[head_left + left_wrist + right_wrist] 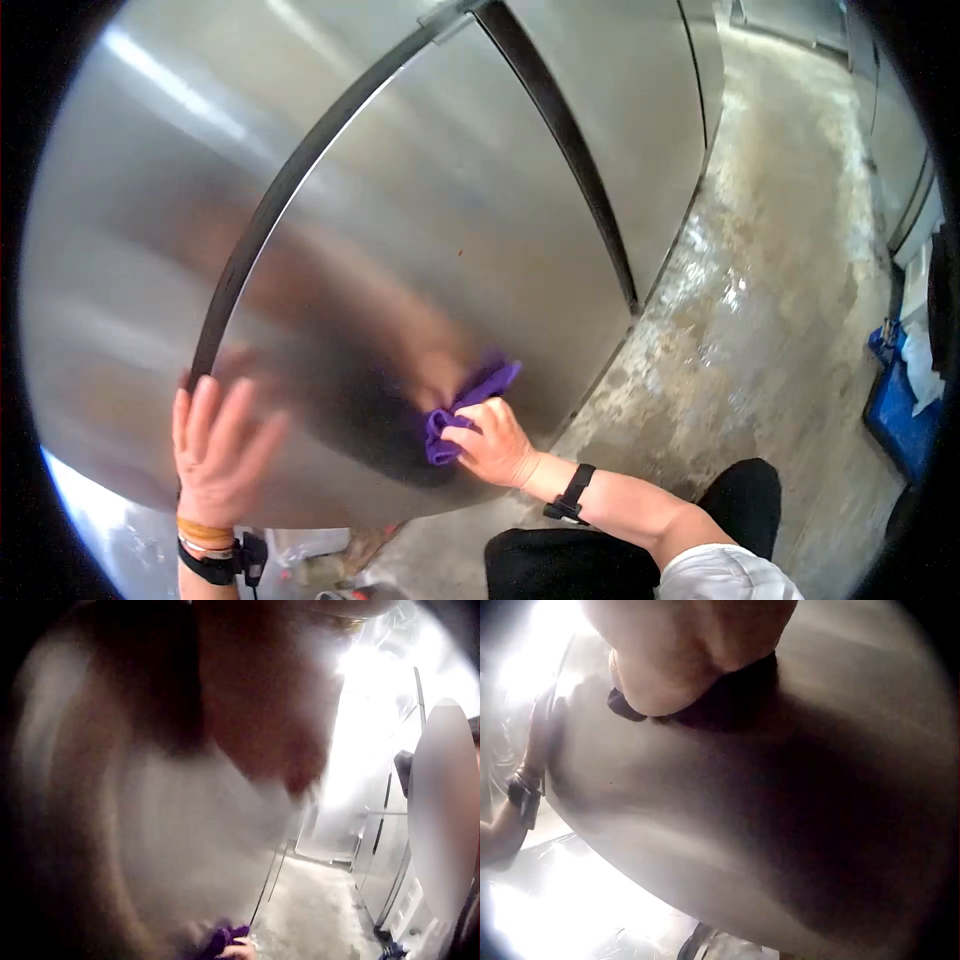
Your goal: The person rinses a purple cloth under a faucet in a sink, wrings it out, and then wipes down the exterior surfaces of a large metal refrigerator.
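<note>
In the head view my right hand (492,445) grips a bunched purple cloth (490,385) against a brushed steel door panel (440,250). Part of the cloth sticks out above the fingers and part below the thumb side. In the right wrist view the cloth (731,697) looks dark under the hand. My left hand (222,440) has its fingers spread and straight, at the panel's left edge by the lower end of a long dark edge strip (270,215). Only a blurred part of the left hand (262,697) fills the top of the left wrist view.
A second dark strip (565,130) runs down the panel's right side. To the right lies a wet concrete floor (760,250), with a blue container (905,410) and a white bag at its far edge. My dark-clothed knees (570,565) are below the panel.
</note>
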Demonstrator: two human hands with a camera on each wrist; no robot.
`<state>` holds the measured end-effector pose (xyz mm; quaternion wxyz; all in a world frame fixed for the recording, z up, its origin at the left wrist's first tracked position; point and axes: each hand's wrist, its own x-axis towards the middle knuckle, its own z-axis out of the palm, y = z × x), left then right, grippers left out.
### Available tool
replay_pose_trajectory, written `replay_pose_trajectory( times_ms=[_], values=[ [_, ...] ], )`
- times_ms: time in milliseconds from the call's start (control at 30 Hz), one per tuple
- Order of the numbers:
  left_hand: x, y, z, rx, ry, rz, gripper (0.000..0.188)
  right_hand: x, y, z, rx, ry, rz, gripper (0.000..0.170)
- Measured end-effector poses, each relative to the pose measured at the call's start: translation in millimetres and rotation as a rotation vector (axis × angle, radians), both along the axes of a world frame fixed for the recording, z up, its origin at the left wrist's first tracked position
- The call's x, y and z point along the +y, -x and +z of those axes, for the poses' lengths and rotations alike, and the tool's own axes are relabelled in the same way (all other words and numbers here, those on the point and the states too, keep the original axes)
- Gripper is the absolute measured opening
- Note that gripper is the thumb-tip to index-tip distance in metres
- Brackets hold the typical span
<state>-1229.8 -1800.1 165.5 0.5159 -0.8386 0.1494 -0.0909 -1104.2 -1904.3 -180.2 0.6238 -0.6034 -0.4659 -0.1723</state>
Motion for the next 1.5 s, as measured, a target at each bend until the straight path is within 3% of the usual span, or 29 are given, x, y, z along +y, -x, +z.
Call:
replay_pose_trajectory(
  times_ms=[133, 267, 333, 367, 433, 467, 533, 600, 633, 667, 733, 767, 833, 867, 900, 933, 1000, 1067, 1133, 1167, 1200, 1233, 1267, 1333, 1400, 1467, 1500],
  values=[
    [15.9, 92.2, -21.8, -0.2, -0.039, 0.134, 0.032, -17.8, -51.9, 50.2, -0.182, -0.053, -0.083, 0.042],
    [44.9, 132.8, -29.3, -0.263, -0.009, 0.187, 0.029, -14.8, -163.1, 171.0, -0.332, -0.381, -0.555, 0.028],
    [48.9, 129.3, -32.0, -0.319, 0.076, 0.056, 0.027, -10.1, -209.2, 226.5, -0.104, -0.597, -0.778, 0.022],
    [55.3, 125.3, -31.9, -0.348, 0.1, 0.003, 0.027, -2.3, -216.9, 244.7, -0.013, -0.591, -0.869, 0.024],
    [68.2, 124.6, -29.3, -0.357, 0.096, -0.024, 0.031, 17.8, -159.6, 263.8, -0.096, -0.611, -0.697, 0.033],
    [69.0, 124.7, -28.9, -0.341, 0.085, 0.001, 0.041, 45.0, -109.2, 254.6, -0.171, -0.596, -0.548, 0.033],
    [60.6, 123.2, -26.5, -0.365, 0.092, 0.028, 0.037, 99.3, 7.4, 216.3, -0.333, -0.519, -0.217, 0.035],
    [55.4, 118.9, -24.6, -0.367, 0.103, -0.018, 0.035, 116.9, 82.6, 177.7, -0.56, -0.458, -0.02, 0.037],
    [48.8, 116.8, -26.3, -0.474, 0.203, 0.013, 0.029, 108.7, 89.4, 166.5, -0.652, -0.429, -0.017, 0.04],
    [36.3, 114.5, -18.2, -0.371, 0.195, -0.061, 0.036, 95.4, 89.2, 155.1, -0.743, -0.392, -0.014, 0.043],
    [47.6, 118.6, -12.9, -0.35, 0.516, -0.154, 0.046, 78.2, 73.4, 136.0, -0.898, -0.317, -0.013, 0.049],
    [47.0, 104.3, -8.8, -0.295, 0.609, -0.275, 0.059, 79.3, 50.3, 121.3, -0.932, -0.306, 0.132, 0.054],
    [8.5, 94.8, -9.8, -0.4, 0.207, 0.162, 0.058, 54.1, 0.8, 127.2, -1.019, -0.172, 0.376, 0.062],
    [-0.8, 86.4, -13.0, -0.433, 0.02, 0.355, 0.059, 28.8, -27.8, 145.3, -0.999, -0.21, 0.302, 0.065],
    [6.9, 85.9, -16.7, -0.471, 0.009, 0.249, 0.057, 9.2, -55.3, 146.7, -0.905, 0.038, 0.224, 0.065],
    [12.4, 83.2, -13.3, -0.486, -0.024, 0.208, 0.058, -5.9, -86.1, 160.6, -0.78, -0.021, -0.082, 0.062],
    [17.7, 80.3, -13.8, -0.502, -0.053, 0.168, 0.057, -26.2, -154.1, 144.1, -0.469, -0.328, -0.377, 0.053],
    [18.5, 79.6, -10.1, -0.504, -0.094, 0.131, 0.057, -25.5, -203.0, 111.0, 0.175, -0.677, -0.419, 0.049],
    [15.0, 75.4, -18.1, -0.526, -0.033, 0.125, 0.055, -7.9, -215.2, 98.1, 0.275, -0.238, -0.984, 0.051],
    [15.9, 74.2, -18.5, -0.525, -0.041, 0.123, 0.055, -6.2, -200.8, 100.8, 0.273, -0.373, -0.685, 0.049],
    [18.2, 74.3, -16.7, -0.522, -0.048, 0.126, 0.055, -18.4, -151.9, 136.0, 0.266, -0.495, -0.379, 0.048],
    [18.8, 73.8, -16.6, -0.524, -0.046, 0.118, 0.055, -8.5, -106.2, 145.5, 0.246, -0.439, -0.281, 0.043],
    [19.3, 73.8, -17.2, -0.522, -0.043, 0.11, 0.056, 16.7, -70.7, 132.2, -0.015, -0.347, -0.298, 0.04],
    [18.9, 72.8, -17.8, -0.516, -0.038, 0.103, 0.056, 17.9, -34.3, 128.9, -0.647, -0.278, -0.022, 0.043],
    [20.1, 73.6, -17.5, -0.512, -0.042, 0.11, 0.056, 20.6, -67.4, 122.6, -0.733, -0.312, 0.039, 0.041],
    [21.8, 75.0, -16.8, -0.503, -0.074, 0.117, 0.056, -20.7, -123.2, 129.9, -0.487, -0.063, -0.138, 0.035],
    [20.7, 74.1, -16.5, -0.498, -0.09, 0.118, 0.057, -28.5, -154.2, 126.4, -0.34, -0.334, -0.423, 0.031]
  ],
)
